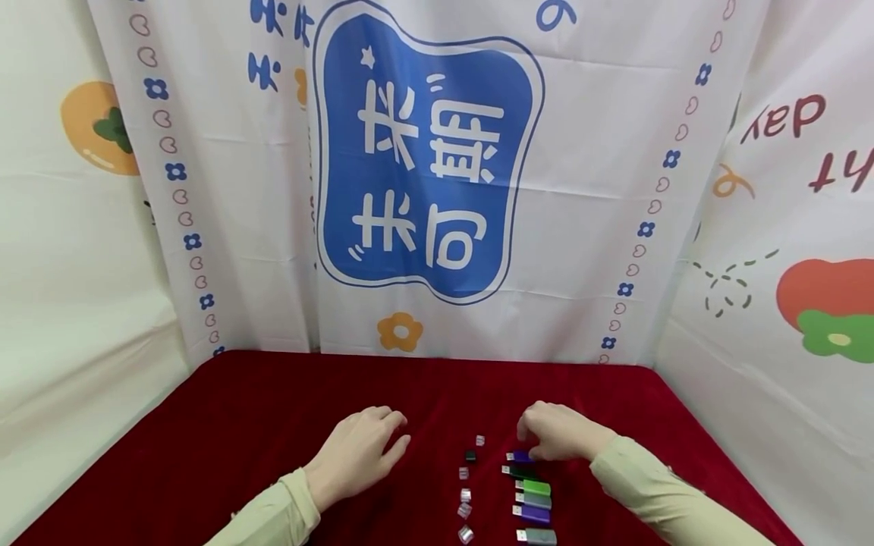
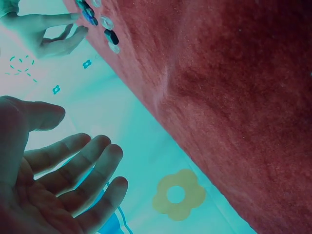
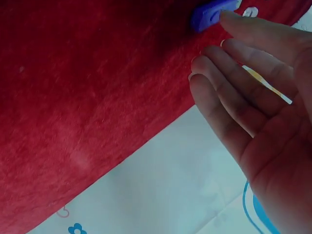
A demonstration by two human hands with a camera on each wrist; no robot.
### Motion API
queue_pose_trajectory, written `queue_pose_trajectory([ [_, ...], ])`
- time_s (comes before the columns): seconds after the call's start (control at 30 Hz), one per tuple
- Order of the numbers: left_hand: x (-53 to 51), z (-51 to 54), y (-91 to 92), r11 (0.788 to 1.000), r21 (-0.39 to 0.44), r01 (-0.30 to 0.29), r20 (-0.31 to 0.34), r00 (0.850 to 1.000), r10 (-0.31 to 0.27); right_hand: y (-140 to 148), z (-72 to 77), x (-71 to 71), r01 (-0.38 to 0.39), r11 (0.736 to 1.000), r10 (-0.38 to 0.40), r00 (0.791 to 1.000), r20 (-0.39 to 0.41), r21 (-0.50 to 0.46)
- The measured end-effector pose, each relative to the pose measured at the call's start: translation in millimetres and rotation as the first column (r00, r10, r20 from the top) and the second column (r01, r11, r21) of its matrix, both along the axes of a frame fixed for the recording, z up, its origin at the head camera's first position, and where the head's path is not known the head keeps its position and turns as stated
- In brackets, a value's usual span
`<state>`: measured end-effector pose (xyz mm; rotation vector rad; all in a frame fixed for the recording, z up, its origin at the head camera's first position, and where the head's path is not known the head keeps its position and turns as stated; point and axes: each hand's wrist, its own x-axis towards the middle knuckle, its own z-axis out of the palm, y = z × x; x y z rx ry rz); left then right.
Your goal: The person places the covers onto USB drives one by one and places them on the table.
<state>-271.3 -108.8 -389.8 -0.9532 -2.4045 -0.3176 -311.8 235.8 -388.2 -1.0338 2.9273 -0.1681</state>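
Grip of right hand (image 1: pixel 556 432) is loose, nothing pinched, at the farthest purple USB drive (image 1: pixel 522 456) on the red worktop (image 1: pixel 239 455), left hand (image 1: pixel 358 449) relaxed, empty; a careless thumb nudge could knock the close-lying dark drive (image 1: pixel 517 472) askew.

We log white printed sheets (image 1: pixel 587 189) hanging on three sides; back sheet bears a blue panel (image 1: pixel 421 171) with white characters, orange flower (image 1: pixel 387 332) below; dark red cloth (image 1: pixel 205 425) spreads in front
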Motion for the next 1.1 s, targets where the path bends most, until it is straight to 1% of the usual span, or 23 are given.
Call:
queue_pose_trajectory([
  [0.07,0.3,0.1,-0.6,1.0,-0.003,0.001,0.002,1.0,-0.001,-4.0,-1.9,-1.5,-0.03,1.0,0.03,1.0,0.008,-0.001],
  [0.13,0.5,-0.1,0.2,1.0,-0.005,0.007,0.004,1.0,-0.007,-6.3,-4.0,-2.6,-0.065,0.998,0.065,0.998,-0.002,0.01],
  [0.27,1.0,-1.3,3.9,1.0,-0.014,0.026,0.003,1.0,-0.026,-10.5,-6.5,-4.5,-0.1,0.993,0.102,0.994,-0.029,0.058],
  [0.33,1.7,-2.0,5.1,0.999,-0.022,0.031,0.004,1.0,-0.031,-14.2,-6.5,-6.2,-0.103,0.991,0.106,0.994,-0.03,0.086],
  [0.43,3.0,-2.3,5.9,0.999,-0.031,0.032,0.002,1.0,-0.031,-19.4,-6.2,-9.2,-0.09,0.99,0.092,0.996,-0.017,0.112],
  [0.5,4.2,-1.8,5.9,0.999,-0.031,0.032,0.003,0.999,-0.032,-21.2,-5.3,-10.5,-0.071,0.992,0.073,0.997,-0.016,0.105],
  [0.6,5.8,-0.6,5.7,0.999,-0.031,0.033,0.008,0.999,-0.033,-19.4,-2.9,-11.1,-0.026,0.998,0.027,0.999,-0.017,0.054],
  [0.67,5.4,0.6,5.6,0.999,-0.03,0.035,0.014,0.999,-0.034,-16.1,0.3,-11.7,-0.002,1.0,0.002,1.0,-0.017,-0.008],
  [0.73,4.4,1.4,5.7,0.999,-0.031,0.033,0.019,0.999,-0.032,-12.1,4.4,-11.6,0.021,0.996,-0.022,1.0,-0.017,-0.086],
  [0.8,2.9,2.0,6.1,0.999,-0.031,0.031,0.026,0.999,-0.03,-8.5,8.9,-10.8,0.02,0.986,-0.025,0.999,-0.024,-0.165],
  [0.93,-1.0,2.8,9.0,0.999,-0.038,0.035,0.04,0.999,-0.034,-3.5,19.3,-4.1,-0.018,0.955,0.004,0.999,-0.048,-0.294],
  [1.03,-4.9,4.1,12.6,0.998,-0.043,0.043,0.041,0.998,-0.041,-0.4,28.0,3.8,-0.04,0.932,0.017,0.998,-0.066,-0.361],
  [1.1,-7.9,5.4,15.2,0.998,-0.046,0.044,0.035,0.998,-0.042,1.4,33.5,9.4,-0.041,0.917,0.01,0.997,-0.081,-0.396],
])
